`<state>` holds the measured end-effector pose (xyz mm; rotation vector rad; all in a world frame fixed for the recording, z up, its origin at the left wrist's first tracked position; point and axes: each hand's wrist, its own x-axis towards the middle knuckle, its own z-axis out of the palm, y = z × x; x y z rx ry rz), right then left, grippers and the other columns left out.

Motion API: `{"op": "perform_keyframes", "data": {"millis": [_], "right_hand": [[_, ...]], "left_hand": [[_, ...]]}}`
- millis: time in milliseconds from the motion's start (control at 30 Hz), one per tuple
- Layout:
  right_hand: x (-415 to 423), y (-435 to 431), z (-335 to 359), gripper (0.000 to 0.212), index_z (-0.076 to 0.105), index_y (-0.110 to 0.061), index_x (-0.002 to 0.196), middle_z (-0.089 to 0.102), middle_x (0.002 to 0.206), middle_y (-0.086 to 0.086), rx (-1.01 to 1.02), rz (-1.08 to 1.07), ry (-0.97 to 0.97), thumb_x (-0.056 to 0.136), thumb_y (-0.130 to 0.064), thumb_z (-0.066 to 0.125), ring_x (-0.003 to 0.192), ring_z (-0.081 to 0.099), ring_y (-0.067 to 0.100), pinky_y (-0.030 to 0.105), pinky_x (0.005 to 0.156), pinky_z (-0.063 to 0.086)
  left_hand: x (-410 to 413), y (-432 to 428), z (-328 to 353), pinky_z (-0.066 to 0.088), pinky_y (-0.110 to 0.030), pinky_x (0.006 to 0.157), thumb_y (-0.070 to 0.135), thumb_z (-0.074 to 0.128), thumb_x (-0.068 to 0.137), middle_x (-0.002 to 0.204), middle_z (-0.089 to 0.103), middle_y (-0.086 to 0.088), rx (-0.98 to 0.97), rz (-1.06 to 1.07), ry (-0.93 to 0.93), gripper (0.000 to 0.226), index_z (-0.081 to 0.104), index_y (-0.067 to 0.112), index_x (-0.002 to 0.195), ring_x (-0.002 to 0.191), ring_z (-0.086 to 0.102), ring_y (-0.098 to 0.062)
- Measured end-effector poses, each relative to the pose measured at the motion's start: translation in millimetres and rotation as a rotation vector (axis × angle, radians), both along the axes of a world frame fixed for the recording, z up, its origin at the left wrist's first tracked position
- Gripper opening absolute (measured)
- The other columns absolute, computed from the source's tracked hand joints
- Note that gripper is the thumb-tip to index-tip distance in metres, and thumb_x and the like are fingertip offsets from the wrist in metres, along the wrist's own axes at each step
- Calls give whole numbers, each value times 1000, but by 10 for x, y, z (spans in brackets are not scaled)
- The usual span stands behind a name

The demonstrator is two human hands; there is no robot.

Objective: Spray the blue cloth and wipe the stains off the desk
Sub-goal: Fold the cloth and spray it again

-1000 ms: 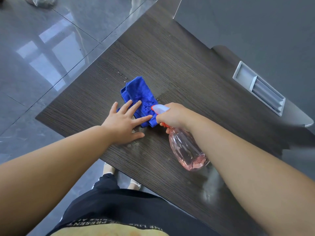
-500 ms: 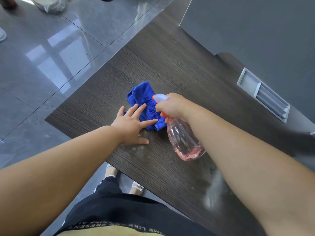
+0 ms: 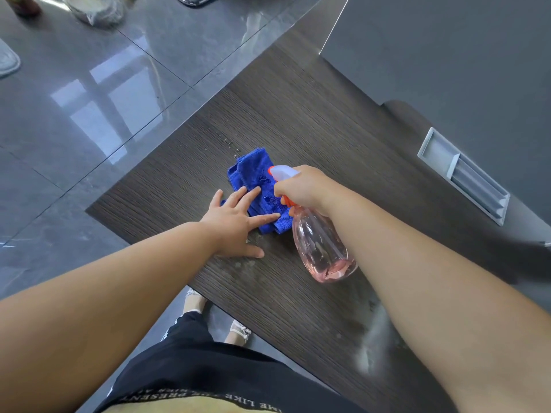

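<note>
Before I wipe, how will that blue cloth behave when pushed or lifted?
The blue cloth is folded in soft layers, so it will probably flop open if lifted by one edge. Wet spots show on its pile, so it likely drags rather than glides on the desk.

forearms (image 3: 119,293) bare | black garment (image 3: 223,371), white lettering band (image 3: 208,401) | yellow fabric (image 3: 179,409) below it | pale strappy sandals (image 3: 240,330)

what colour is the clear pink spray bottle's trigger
Orange-red trigger on the clear pink spray bottle, in the right hand; head view.
</note>
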<state>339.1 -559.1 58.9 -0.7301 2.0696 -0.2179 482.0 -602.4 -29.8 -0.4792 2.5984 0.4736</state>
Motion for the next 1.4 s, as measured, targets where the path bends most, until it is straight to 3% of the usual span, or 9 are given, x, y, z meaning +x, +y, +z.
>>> {"op": "perform_keyframes", "data": {"millis": [300, 467, 633, 767, 900, 1133, 1200, 1300, 1400], "right_hand": [[-59, 181, -54, 39, 54, -20, 122, 57, 82, 11, 84, -95, -94, 84, -13, 51, 62, 54, 23, 33, 68, 51], [-61, 325, -133, 40, 58, -12, 117, 59, 74, 8, 109, -141, -99, 77, -16, 56, 57, 56, 21, 31, 62, 52], [-22, 403, -187, 37, 60, -12, 114, 55, 74, 8, 93, -164, -113, 78, -16, 53, 61, 54, 22, 31, 63, 53], [-36, 419, -188, 26, 60, -18, 104, 54, 75, 9, 92, -172, -117, 79, -17, 52, 57, 53, 22, 31, 60, 51], [-123, 365, -151, 38, 58, -20, 118, 57, 81, 8, 57, -142, -128, 80, -15, 54, 64, 54, 22, 39, 75, 56], [-203, 117, -101, 32, 56, -31, 109, 60, 76, 10, 48, -96, -86, 82, -15, 53, 55, 56, 22, 32, 66, 52], [-188, 34, -62, 21, 56, -27, 99, 59, 81, 11, 56, -54, -82, 84, -13, 51, 60, 56, 23, 32, 66, 52], [-181, -76, -32, 33, 53, -21, 117, 59, 87, 11, 101, 54, -44, 85, -12, 47, 71, 56, 25, 42, 82, 52], [-167, -99, -7, 35, 51, -11, 120, 55, 85, 13, 146, 110, -25, 86, -8, 44, 68, 54, 25, 35, 70, 44]], "left_hand": [[6, -3, 40, 6, -49, 115, 75, 47, 74, 158, 0, 4, 22, 122, 78, 97, 3, 31, 148, 145, 2, -21], [-21, -80, 50, 19, -39, 109, 69, 38, 83, 153, 17, 7, -84, 128, 151, 78, 21, 26, 146, 140, 14, -19], [-81, -139, 65, -6, -50, 115, 70, 30, 84, 158, -3, -6, -203, 66, 49, 72, 21, 33, 144, 142, -18, -31], [-128, -139, 70, -15, -53, 113, 68, 29, 85, 158, 2, -10, -235, 45, 33, 72, 23, 27, 143, 142, -22, -31], [-135, -137, 68, -11, -49, 115, 68, 29, 85, 157, -3, -16, -191, 32, 9, 76, 16, 26, 146, 145, -8, -26], [-91, -248, 93, -6, -55, 114, 73, 31, 82, 155, -15, -16, -107, -49, -59, 74, 3, 46, 145, 145, -10, -26], [-96, -266, 107, -3, -57, 114, 71, 34, 83, 155, -17, -14, -70, -32, -81, 72, 5, 47, 144, 145, -11, -24], [-133, -272, 133, 2, -58, 114, 62, 41, 86, 155, -17, -12, -30, -9, -96, 68, 9, 48, 144, 145, -10, -24], [-159, -281, 154, 4, -57, 114, 58, 44, 87, 156, -18, -11, 4, 9, -110, 65, 12, 48, 143, 145, -11, -22]]}}
